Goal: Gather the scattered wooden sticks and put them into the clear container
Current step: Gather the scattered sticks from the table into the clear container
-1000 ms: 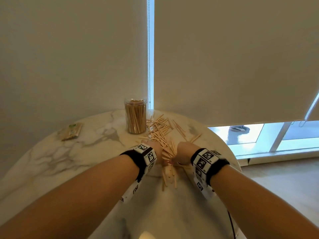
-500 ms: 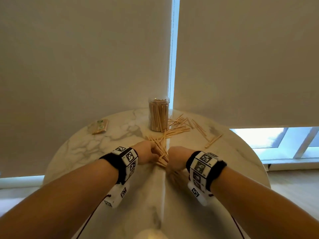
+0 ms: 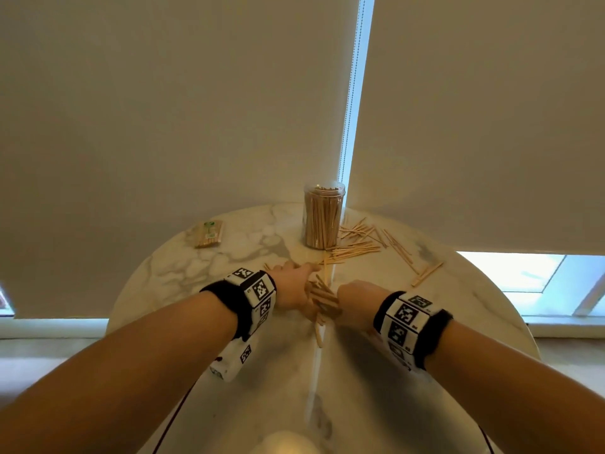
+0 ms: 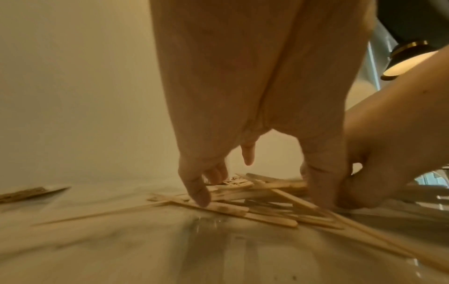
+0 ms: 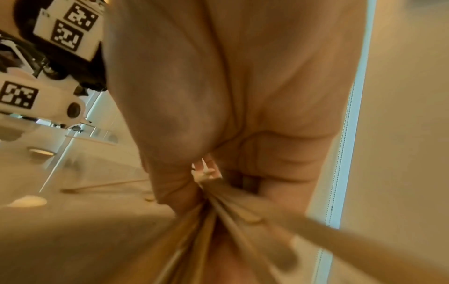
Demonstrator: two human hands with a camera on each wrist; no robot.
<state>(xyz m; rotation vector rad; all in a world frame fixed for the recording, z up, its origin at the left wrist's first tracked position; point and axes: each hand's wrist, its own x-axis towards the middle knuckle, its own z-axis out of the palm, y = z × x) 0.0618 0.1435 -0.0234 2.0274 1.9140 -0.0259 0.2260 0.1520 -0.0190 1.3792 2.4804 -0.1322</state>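
A clear container [image 3: 324, 217], packed with upright wooden sticks, stands at the table's far edge. Loose sticks [image 3: 358, 247] lie scattered to its right and in front. Between my hands a bundle of sticks [image 3: 322, 301] is gathered. My right hand [image 3: 355, 298] grips one end of it; in the right wrist view the fingers of that hand [image 5: 218, 182] curl round the bundle [image 5: 233, 213]. My left hand [image 3: 294, 285] is against the bundle's left side. In the left wrist view it [image 4: 255, 184] reaches down with straight fingers [image 4: 198, 194] onto crossed sticks [image 4: 243, 198].
The round marble table [image 3: 183, 267] holds a small wrapped packet [image 3: 208, 234] at the far left. Closed roller blinds hang right behind the container. The table's curved right edge lies past a stray stick [image 3: 427, 273]. One stick [image 3: 318, 335] points toward me below the bundle.
Both hands have drawn a batch of sticks toward me, away from the pile by the container. The right hand now has a bundle in its grip. The head view has shifted left.
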